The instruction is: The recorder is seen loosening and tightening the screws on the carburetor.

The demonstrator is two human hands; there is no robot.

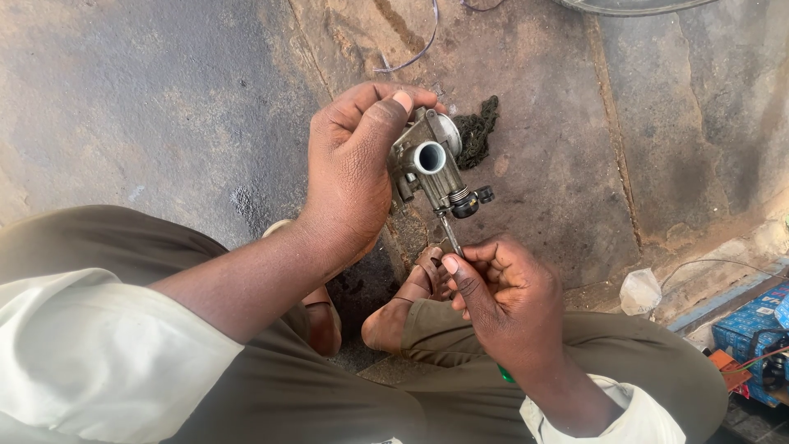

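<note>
Carburettor (429,160) sits high in the left hand (349,177), fingers curled tight round its body, thumb over the top, bore turned up toward the face, likely so the fittings below stay reachable. At five o'clock from it the right hand (501,300) is closed, thumb and forefinger pinching a thin screwdriver (449,234) whose tip meets the part's underside beside a black knob (483,195). Beneath lie sandalled feet (403,304) on stone floor (148,107). A blue box (752,329) rests at four o'clock.
</note>
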